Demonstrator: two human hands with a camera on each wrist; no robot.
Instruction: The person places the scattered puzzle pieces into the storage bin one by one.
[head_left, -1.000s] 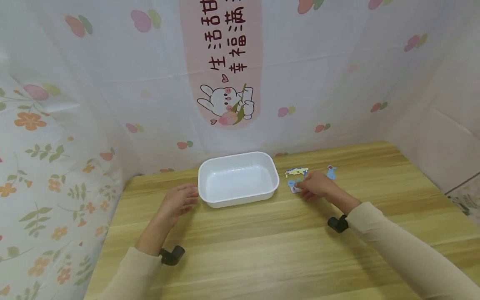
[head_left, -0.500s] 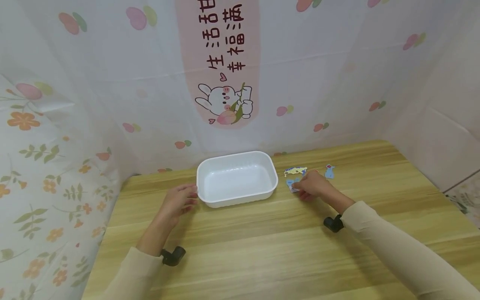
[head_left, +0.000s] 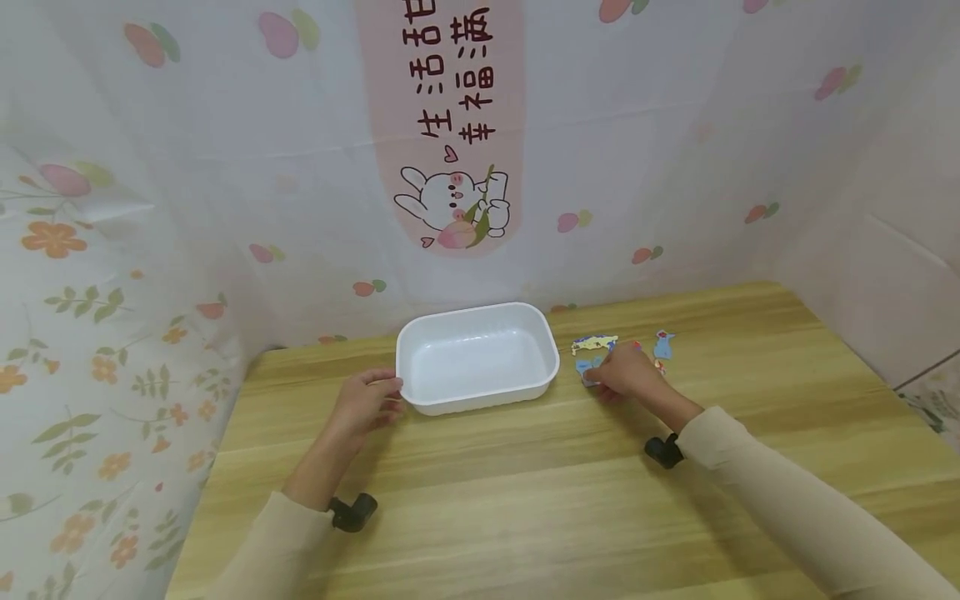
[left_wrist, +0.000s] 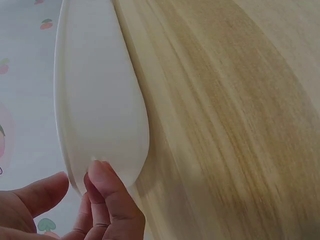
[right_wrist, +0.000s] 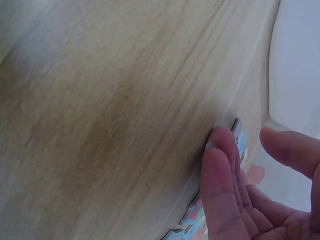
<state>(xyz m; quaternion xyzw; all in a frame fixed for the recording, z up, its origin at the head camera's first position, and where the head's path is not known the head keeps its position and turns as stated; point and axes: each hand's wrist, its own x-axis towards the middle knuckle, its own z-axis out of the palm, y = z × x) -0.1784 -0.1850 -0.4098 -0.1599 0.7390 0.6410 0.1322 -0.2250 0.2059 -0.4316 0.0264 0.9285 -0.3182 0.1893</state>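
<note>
My left hand [head_left: 367,402] is at the left end of a white rectangular basin [head_left: 480,403], its fingertips right at the outer wall. In the left wrist view the thumb stands apart from the fingers beside the rim. To the right of the basin, my right hand [head_left: 632,372] reaches over a small flat light-blue piece [head_left: 584,365], index finger at its edge. From the right wrist, the fingers are bent near a thin printed piece [right_wrist: 241,138], with the thumb well apart from them. Part of that piece is hidden behind the fingers.
Behind the right hand lie a yellow-and-blue flat piece [head_left: 595,342] and a blue bird-shaped piece [head_left: 663,345]. A small red-and-yellow piece [head_left: 659,366] shows beside the wrist. The wood-grain table [head_left: 480,500] meets a printed curtain [head_left: 300,208] at the back.
My left hand has shifted slightly right, up to the basin's wall. The right hand has moved a little, uncovering the small red-and-yellow piece. The pieces stay about where they were.
</note>
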